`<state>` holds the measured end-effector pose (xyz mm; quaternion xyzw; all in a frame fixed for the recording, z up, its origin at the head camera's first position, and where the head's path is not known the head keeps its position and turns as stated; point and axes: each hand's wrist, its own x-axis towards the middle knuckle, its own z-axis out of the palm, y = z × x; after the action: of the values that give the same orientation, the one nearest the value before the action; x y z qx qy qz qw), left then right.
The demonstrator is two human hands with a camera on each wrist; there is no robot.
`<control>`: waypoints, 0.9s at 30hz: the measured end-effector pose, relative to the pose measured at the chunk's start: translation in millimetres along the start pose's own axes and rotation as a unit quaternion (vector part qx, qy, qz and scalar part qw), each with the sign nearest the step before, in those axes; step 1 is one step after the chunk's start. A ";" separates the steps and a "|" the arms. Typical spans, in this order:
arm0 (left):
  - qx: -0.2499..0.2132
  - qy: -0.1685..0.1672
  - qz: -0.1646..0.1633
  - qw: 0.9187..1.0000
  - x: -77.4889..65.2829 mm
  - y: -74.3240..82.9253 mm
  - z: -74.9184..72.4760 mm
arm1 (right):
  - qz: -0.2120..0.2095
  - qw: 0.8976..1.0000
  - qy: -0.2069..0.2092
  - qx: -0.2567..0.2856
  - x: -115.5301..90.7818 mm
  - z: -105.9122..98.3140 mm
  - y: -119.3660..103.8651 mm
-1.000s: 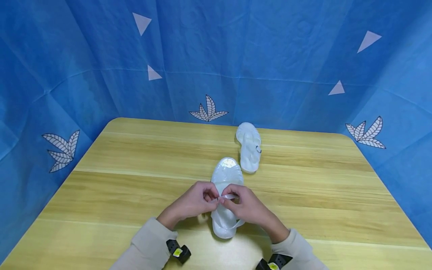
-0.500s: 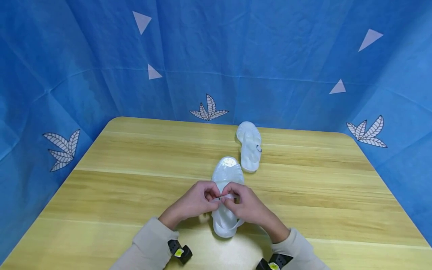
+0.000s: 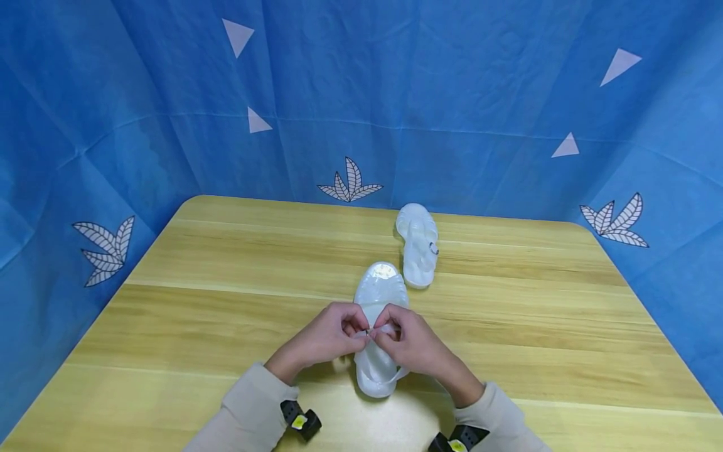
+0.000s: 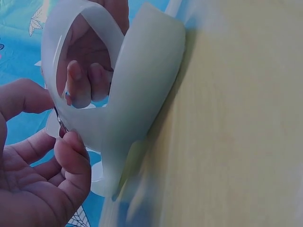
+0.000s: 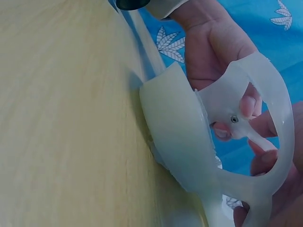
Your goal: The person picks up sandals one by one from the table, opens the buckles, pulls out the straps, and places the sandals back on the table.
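A translucent white sandal (image 3: 380, 292) rests on the table before me, toe end pointing away, and both hands meet over its middle. My left hand (image 3: 337, 333) pinches a small metal buckle (image 4: 61, 122) at the side of the sandal between thumb and index finger. From the other side my right hand (image 3: 411, 342) pinches the end of the ankle strap (image 5: 285, 125), which loops up from the heel. A round metal rivet (image 5: 234, 119) shows on the sandal's side near the left fingertips. The fingers partly hide where strap and buckle meet.
A second white sandal (image 3: 418, 251) with its own buckle lies farther back, just right of the first one's toe. The wooden table (image 3: 226, 263) ends at a blue curtain (image 3: 480, 94). Wrist cameras (image 3: 305, 424) sit on both sleeves.
Both hands stay over the sandal with only slight finger movement at the buckle. The right fingertips have shifted a little along the strap; the sandals have not moved.
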<state>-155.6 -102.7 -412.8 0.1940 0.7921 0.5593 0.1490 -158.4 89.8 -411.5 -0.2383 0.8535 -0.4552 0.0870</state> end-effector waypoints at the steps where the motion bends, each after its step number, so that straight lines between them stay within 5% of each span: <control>1: -0.001 -0.001 0.000 1.000 0.0 0.0 -0.2 | 0.003 1.000 0.005 -0.004 -0.1 -0.1 0.2; 16: 0.001 -0.008 -0.007 1.000 -0.1 0.5 -3.1 | 0.031 0.997 0.049 -0.044 0.2 -0.2 1.9; 23: -0.001 -0.009 -0.010 1.000 -0.7 -0.1 -3.1 | 0.076 0.994 0.072 -0.042 1.3 -2.0 0.6; 27: -0.009 -0.015 -0.005 1.000 0.3 -2.2 -3.2 | 0.058 0.994 0.082 -0.047 1.3 -1.8 3.3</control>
<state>-157.6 -105.9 -413.8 0.1971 0.7859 0.5622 0.1658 -161.3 92.0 -413.0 -0.1544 0.8907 -0.4264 0.0320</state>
